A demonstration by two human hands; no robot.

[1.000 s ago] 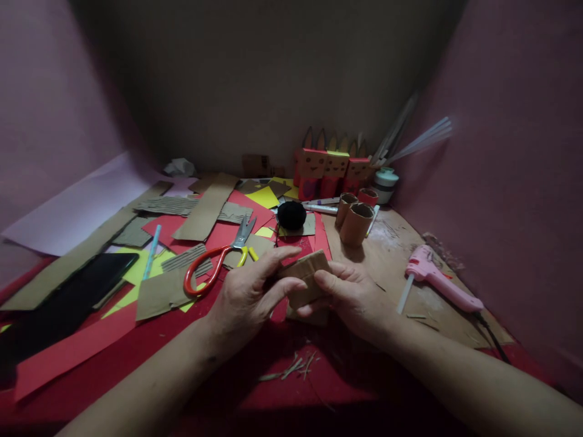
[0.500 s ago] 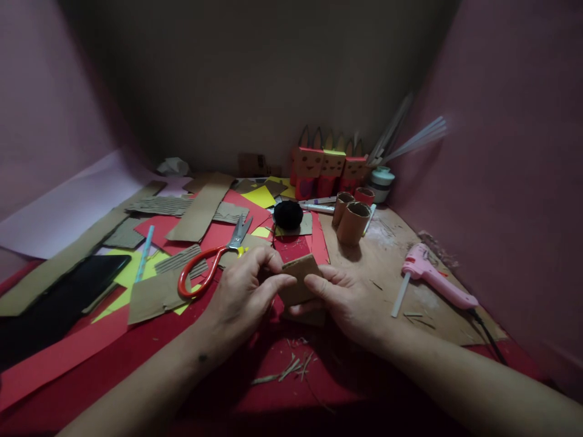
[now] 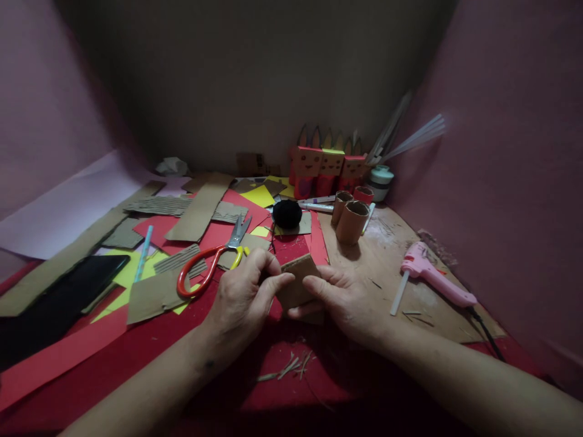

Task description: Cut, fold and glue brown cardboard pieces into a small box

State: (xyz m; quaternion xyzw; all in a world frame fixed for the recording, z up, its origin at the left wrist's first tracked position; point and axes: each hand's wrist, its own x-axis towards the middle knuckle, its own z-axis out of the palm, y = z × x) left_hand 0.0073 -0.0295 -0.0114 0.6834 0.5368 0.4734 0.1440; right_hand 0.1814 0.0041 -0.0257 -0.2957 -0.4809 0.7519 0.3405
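A small piece of cardboard (image 3: 295, 286) is held up between the left hand (image 3: 243, 297) and the right hand (image 3: 348, 297), above the red table (image 3: 273, 400) and in front of the person. Its left edge is pinched between the thumb and the curled forefinger of the left hand. Its right side is gripped by the right hand, with the thumb pressed on the near face and the other fingers tucked behind and below. Under these fingers a second piece of cardboard (image 3: 315, 318) is partly hidden.

Just beyond the left hand, scissors (image 3: 237, 235) are laid with their blades slightly parted and pointed away; one handle is coloured orange-red, the other yellow. Farther left, cardboard strips (image 3: 200, 206), yellow paper (image 3: 259, 195) and a red paper strip (image 3: 68, 355) are scattered. Beyond the hands, a black ball of yarn (image 3: 286, 214) is seen. To the right, short tubes (image 3: 352, 226) are stood upright on a brown board (image 3: 378, 273), on which a pink glue gun (image 3: 437, 282) is also laid. Behind the tubes, figures with pointed ears (image 3: 310, 164) are lined up beside a jar (image 3: 381, 177). Nearest the person, thin shavings (image 3: 291, 366) are strewn.
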